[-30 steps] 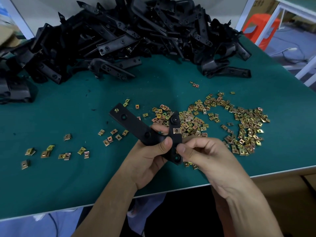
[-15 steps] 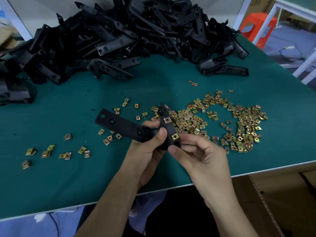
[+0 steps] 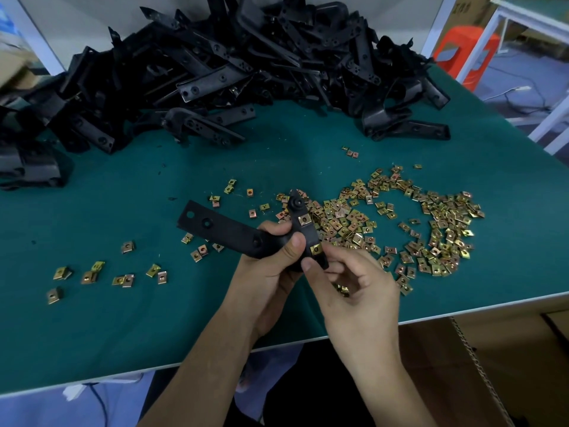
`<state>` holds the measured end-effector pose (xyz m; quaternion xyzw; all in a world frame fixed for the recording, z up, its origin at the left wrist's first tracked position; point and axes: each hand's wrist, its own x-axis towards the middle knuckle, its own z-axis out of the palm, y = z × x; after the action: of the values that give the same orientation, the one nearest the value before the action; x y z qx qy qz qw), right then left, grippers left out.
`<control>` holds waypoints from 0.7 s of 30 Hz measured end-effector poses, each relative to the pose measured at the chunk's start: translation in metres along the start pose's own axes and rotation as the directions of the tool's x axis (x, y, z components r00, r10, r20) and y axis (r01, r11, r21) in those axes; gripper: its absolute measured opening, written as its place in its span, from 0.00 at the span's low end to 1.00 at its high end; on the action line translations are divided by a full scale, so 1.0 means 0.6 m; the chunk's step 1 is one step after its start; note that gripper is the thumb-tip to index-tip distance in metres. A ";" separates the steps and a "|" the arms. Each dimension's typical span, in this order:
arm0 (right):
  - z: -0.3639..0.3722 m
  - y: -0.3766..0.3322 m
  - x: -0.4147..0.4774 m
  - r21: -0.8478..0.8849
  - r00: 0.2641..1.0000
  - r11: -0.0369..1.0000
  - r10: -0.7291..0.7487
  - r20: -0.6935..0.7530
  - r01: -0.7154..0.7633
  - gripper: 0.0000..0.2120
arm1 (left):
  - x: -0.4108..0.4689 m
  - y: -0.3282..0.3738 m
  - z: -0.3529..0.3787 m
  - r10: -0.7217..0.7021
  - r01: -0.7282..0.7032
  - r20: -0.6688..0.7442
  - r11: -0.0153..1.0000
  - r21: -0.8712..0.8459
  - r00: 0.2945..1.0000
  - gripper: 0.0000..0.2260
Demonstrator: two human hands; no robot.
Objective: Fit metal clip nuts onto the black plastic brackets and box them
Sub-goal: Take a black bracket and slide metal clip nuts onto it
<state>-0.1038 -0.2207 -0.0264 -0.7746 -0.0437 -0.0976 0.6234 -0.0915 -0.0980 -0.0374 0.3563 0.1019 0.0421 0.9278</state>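
While the second clip is being seated, the work is at the fitting step. The left hand [image 3: 271,260] is clamped round the bend of a bracket [image 3: 228,229], thumb across its face. The right hand [image 3: 354,282] pinches the bracket's near end, with its thumb against the edge just below the lower clip [image 3: 316,249]. The upper clip [image 3: 304,219] already sits farther along the same arm.

The bracket is held up at the left edge of the spread of loose clips [image 3: 400,217]. It is bent. Its long arm runs from the grip out to the left of the spread and slightly away from the person, with its holed end pointing that way. The short arm reaches away from the person over the spread's left edge. The broad face is turned up toward the camera.

I judge the next move is a firm push to seat the lower clip square over its hole. After that the long arm's holes may need clips too, before the piece goes into the box [image 3: 462,374], which is on the near side of the spread, below the table [image 3: 92,334] edge. The pile of brackets [image 3: 231,66] lies beyond the spread.
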 end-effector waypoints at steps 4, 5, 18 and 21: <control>-0.015 -0.009 0.006 0.132 0.991 0.989 0.044 0.130 -0.061 0.19 | -0.007 -0.002 0.001 -0.033 0.027 0.063 0.995 0.094 0.998 0.07; -0.020 -0.011 0.010 0.125 0.988 0.991 0.035 0.150 -0.054 0.20 | -0.010 -0.003 0.002 -0.047 0.035 0.093 0.991 0.129 0.995 0.07; -0.092 -0.003 0.000 -0.099 1.000 0.995 -0.026 -0.001 0.026 0.23 | -0.021 -0.035 0.022 0.004 -0.035 0.083 0.926 0.377 0.997 0.09; -0.133 0.000 -0.003 -0.088 0.996 0.996 -0.009 -0.088 0.001 0.25 | -0.030 -0.053 0.039 0.100 -0.122 0.077 0.908 0.400 0.992 0.22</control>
<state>-0.1135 -0.2983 -0.0106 -0.7962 -0.0139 -0.1351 0.5896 -0.1037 -0.1398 -0.0388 0.5465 0.0625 0.0630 0.8328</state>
